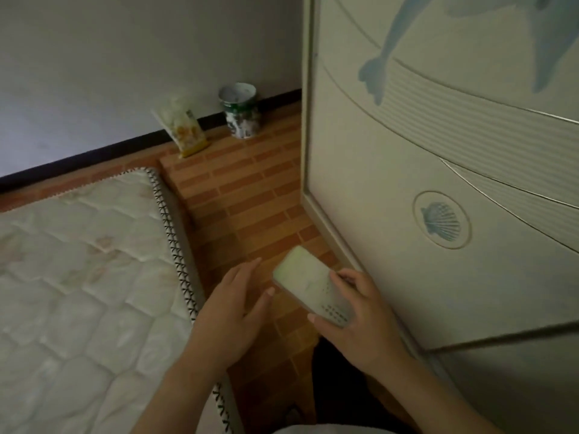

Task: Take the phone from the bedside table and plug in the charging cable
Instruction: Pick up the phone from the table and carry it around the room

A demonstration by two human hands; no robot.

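Observation:
A pale phone (pixel 305 281) with a lit screen is held tilted above the brick-patterned surface (pixel 247 198) between the bed and the wardrobe. My right hand (pixel 360 321) grips its near end, thumb on the screen's lower part. My left hand (pixel 232 311) hovers just left of the phone with fingers spread, its thumb tip close to the phone's left edge without clearly touching it. No charging cable is in view.
A quilted mattress (pixel 81 277) fills the left. A wardrobe door (pixel 438 183) with a shell and dolphin design stands close on the right. A snack bag (pixel 183 128) and a tin can (pixel 241 111) stand against the far wall.

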